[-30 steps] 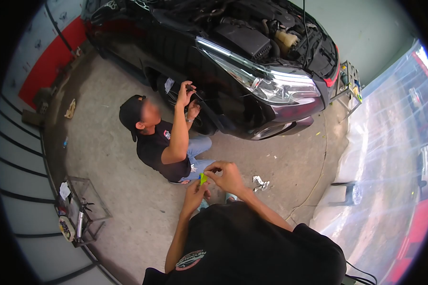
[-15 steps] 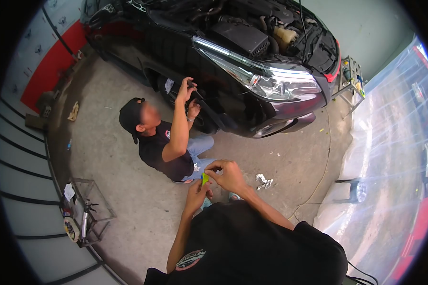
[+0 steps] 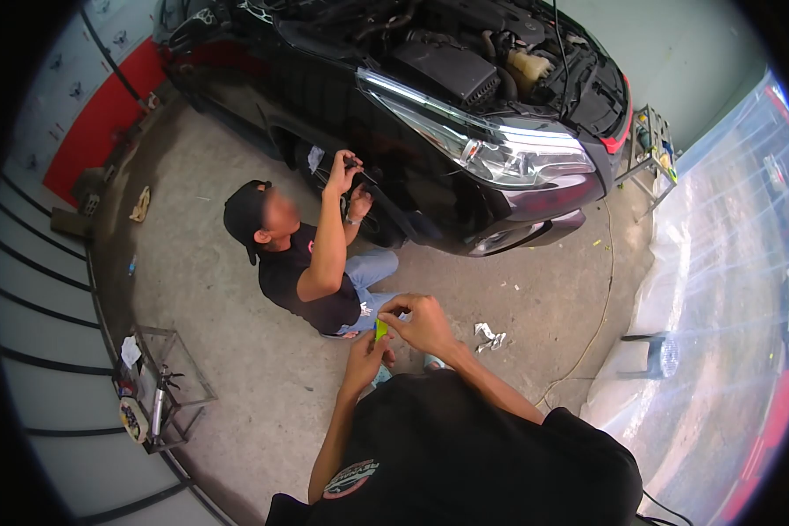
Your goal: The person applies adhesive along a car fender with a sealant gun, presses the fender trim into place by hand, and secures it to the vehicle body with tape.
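Left hand point(image 3: 364, 363) closed on small yellow-green piece point(image 3: 381, 330), right hand point(image 3: 425, 326) pinching its upper end, fingertips together on it; piece sits between both hands, in front of black shirt point(image 3: 482, 447). Crouching co-worker point(image 3: 294, 272) near, both arms raised at front wheel area of black car point(image 3: 421, 184), hood area open; crumpled silvery scrap point(image 3: 490, 337) on floor point(image 3: 535, 289), right of hands
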`<action>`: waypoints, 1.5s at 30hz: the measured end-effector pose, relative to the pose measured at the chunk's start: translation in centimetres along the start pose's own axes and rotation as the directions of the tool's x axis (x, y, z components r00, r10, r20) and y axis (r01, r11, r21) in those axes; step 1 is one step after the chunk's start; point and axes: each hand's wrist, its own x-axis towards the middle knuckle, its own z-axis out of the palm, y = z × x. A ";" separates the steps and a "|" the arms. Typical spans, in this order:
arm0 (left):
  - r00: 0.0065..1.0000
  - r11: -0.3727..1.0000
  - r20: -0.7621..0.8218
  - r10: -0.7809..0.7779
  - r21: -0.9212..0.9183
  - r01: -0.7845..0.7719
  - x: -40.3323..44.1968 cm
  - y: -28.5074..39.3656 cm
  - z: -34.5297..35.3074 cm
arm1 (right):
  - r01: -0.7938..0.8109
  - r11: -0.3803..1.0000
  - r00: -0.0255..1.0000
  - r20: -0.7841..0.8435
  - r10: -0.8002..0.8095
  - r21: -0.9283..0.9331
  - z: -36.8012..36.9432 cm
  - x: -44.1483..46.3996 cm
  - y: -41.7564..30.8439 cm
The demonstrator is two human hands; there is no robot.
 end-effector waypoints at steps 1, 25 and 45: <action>1.000 1.000 -0.002 -0.002 0.004 0.002 0.0 -0.1 0.0 | 0.001 1.000 1.000 0.000 -0.001 -0.001 0.0 0.0 0.0; 1.000 1.000 -0.021 -0.010 0.007 0.011 -0.1 0.0 0.2 | 0.006 1.000 1.000 0.015 -0.006 0.007 -0.1 0.2 0.3; 1.000 1.000 -0.023 -0.001 0.010 0.001 -0.3 -0.4 0.2 | 0.001 1.000 1.000 0.020 -0.001 0.006 0.1 -0.2 0.8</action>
